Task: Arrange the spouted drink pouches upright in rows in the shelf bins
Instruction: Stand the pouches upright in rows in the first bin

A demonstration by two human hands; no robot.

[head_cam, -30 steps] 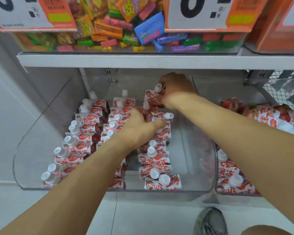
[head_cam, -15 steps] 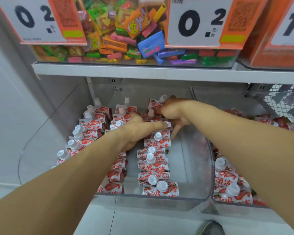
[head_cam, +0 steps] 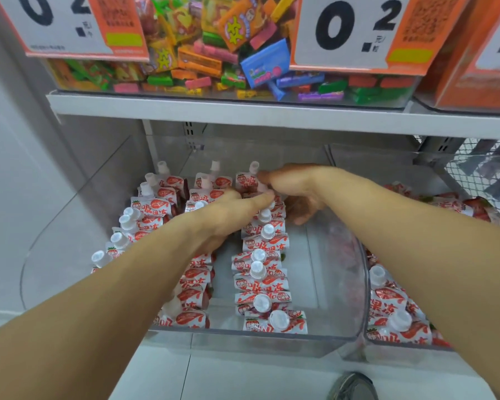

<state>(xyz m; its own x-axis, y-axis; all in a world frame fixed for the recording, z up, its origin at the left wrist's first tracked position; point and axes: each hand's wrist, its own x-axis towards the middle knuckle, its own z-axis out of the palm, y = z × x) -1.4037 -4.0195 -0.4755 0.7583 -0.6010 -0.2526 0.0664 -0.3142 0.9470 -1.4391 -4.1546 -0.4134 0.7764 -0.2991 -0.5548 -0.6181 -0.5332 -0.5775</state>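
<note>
Strawberry drink pouches (head_cam: pixel 261 285) with white screw caps stand in three rows inside a clear plastic bin (head_cam: pixel 355 284) on the lower shelf, the right-hand row running from the bin's front wall to the back. Both hands meet over the far end of that row: the left hand (head_cam: pixel 228 215) reaches in with fingers stretched forward onto the pouch tops, while the right hand (head_cam: pixel 293 187) curls its fingers around a pouch near the back. A second bin (head_cam: pixel 399 340) of pouches sits just to the right. Above, a tub of mixed wrapped candies (head_cam: pixel 214 53) carries price cards (head_cam: pixel 355 33).
</note>
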